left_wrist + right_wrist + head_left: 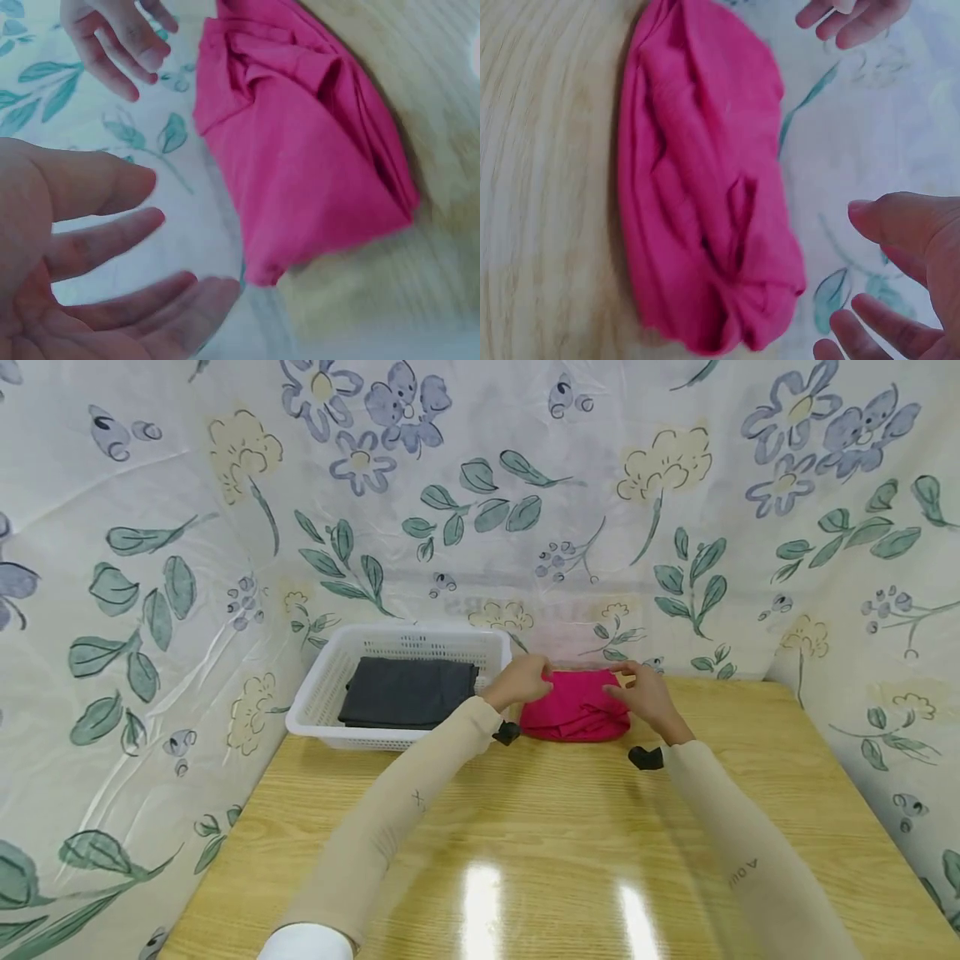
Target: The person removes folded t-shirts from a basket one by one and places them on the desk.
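A pink folded cloth lies on the wooden table, close to the back edge, its layers bunched and creased along the near side. My left hand is over its left end and my right hand over its right end. The left wrist view shows the left hand with fingers spread apart, beside the pink cloth and holding nothing. In the right wrist view, the right hand also has loose, parted fingers, a gap away from the cloth.
A white perforated plastic basket stands at the back left, just left of the pink cloth. Inside it rests a dark folded cloth. A flower-printed sheet hangs behind and along both sides of the table.
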Action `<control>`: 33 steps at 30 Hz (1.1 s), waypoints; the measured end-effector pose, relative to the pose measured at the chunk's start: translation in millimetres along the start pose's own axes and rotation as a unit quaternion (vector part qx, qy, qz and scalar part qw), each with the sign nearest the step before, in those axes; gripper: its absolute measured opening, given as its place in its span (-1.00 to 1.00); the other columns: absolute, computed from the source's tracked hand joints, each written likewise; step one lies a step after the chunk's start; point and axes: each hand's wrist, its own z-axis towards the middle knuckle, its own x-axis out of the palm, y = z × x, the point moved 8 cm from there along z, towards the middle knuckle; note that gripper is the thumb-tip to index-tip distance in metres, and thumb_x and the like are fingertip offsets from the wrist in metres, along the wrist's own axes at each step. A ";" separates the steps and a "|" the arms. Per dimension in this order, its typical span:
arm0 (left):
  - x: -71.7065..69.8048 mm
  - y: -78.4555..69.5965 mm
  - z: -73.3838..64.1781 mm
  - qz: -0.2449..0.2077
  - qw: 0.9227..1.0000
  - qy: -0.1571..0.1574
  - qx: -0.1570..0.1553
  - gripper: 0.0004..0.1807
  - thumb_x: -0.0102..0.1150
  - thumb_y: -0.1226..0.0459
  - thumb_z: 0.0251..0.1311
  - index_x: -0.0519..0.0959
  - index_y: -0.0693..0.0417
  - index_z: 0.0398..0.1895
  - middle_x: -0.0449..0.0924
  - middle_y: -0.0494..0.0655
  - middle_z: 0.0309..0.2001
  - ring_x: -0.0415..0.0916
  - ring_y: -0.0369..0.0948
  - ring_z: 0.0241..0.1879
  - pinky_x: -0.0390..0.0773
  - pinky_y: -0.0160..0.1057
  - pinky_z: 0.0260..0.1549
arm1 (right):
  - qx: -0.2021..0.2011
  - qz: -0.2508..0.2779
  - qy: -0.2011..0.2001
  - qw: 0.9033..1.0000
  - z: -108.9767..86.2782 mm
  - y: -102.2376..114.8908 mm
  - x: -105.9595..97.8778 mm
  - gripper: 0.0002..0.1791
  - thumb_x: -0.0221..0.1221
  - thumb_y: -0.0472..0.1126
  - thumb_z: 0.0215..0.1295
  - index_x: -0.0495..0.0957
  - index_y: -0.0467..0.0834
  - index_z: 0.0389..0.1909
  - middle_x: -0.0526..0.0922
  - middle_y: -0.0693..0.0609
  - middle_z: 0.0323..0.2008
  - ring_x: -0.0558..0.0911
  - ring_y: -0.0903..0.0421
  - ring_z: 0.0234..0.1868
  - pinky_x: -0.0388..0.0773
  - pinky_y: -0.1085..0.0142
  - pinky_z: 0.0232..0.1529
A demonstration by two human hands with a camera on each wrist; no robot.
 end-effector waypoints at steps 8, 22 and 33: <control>-35.3 17.7 -26.4 -0.081 0.995 -0.050 0.025 -0.81 0.08 0.34 0.48 0.65 0.22 -0.03 0.66 0.16 0.06 0.64 -0.09 -0.15 0.58 -0.18 -0.25 | -0.016 0.018 0.014 1.000 3.5 31.2 10.2 -0.47 0.28 -0.11 0.46 0.47 -0.17 0.36 0.49 -0.28 0.31 0.54 -0.25 0.22 0.55 -0.13 0.13; -75.1 71.5 -75.8 -0.096 0.993 -0.065 0.009 -0.79 0.08 0.30 0.51 0.63 0.21 0.02 0.67 0.10 -0.05 0.63 -0.03 -0.09 0.60 -0.06 -0.17 | -0.078 0.050 0.038 0.995 5.0 99.0 42.1 -0.46 0.34 -0.12 0.41 0.48 -0.14 0.34 0.57 -0.21 0.23 0.62 -0.16 0.13 0.59 -0.05 0.05; -106.3 114.3 -104.8 -0.158 0.984 -0.075 -0.022 -0.71 0.05 0.26 0.55 0.57 0.25 0.15 0.60 0.30 0.09 0.58 0.22 -0.04 0.60 0.14 -0.08 | -0.112 0.070 0.050 0.990 10.8 139.6 77.5 -0.44 0.36 -0.17 0.38 0.48 -0.17 0.35 0.57 -0.25 0.21 0.63 -0.14 0.09 0.63 0.01 0.02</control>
